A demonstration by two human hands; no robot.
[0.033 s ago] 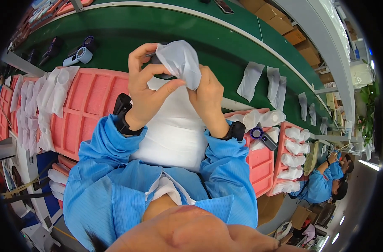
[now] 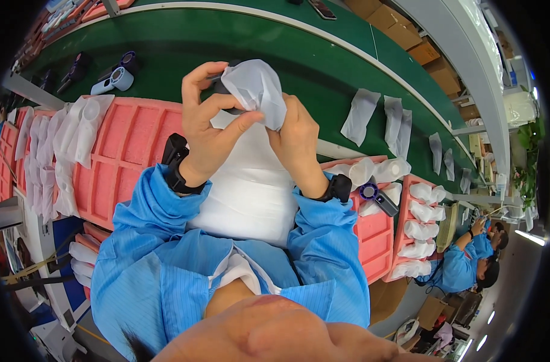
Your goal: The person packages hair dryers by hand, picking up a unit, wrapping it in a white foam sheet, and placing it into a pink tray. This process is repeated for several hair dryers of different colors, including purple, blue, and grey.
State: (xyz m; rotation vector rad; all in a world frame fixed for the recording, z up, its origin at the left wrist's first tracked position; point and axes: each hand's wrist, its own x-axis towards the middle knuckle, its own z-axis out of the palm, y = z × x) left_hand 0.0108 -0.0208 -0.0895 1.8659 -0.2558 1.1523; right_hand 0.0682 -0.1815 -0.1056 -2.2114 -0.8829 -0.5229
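A whitish translucent sleeve bag (image 2: 255,90) is held up between both hands, above the near side of the green bench. My left hand (image 2: 213,114) curls round a dark object (image 2: 225,87) at the bag's left side, with thumb and fingertips pinching the bag's edge. Most of that dark object is covered, so its kind cannot be made out. On the bag's right side my right hand (image 2: 296,133) presses its fingers against the film. Below the hands lies a stack of white film sleeves (image 2: 251,193), close to my body.
Pink foam trays (image 2: 130,136) flank me, the left one bearing wrapped items (image 2: 76,130). A dark handheld fan (image 2: 377,198) with a purple ring rests on the right tray. More fans (image 2: 113,81) and loose sleeves (image 2: 360,116) lie on the green bench (image 2: 227,33). A co-worker (image 2: 468,259) sits far right.
Both hands and the bag have shifted very slightly to the left. The grip looks the same.
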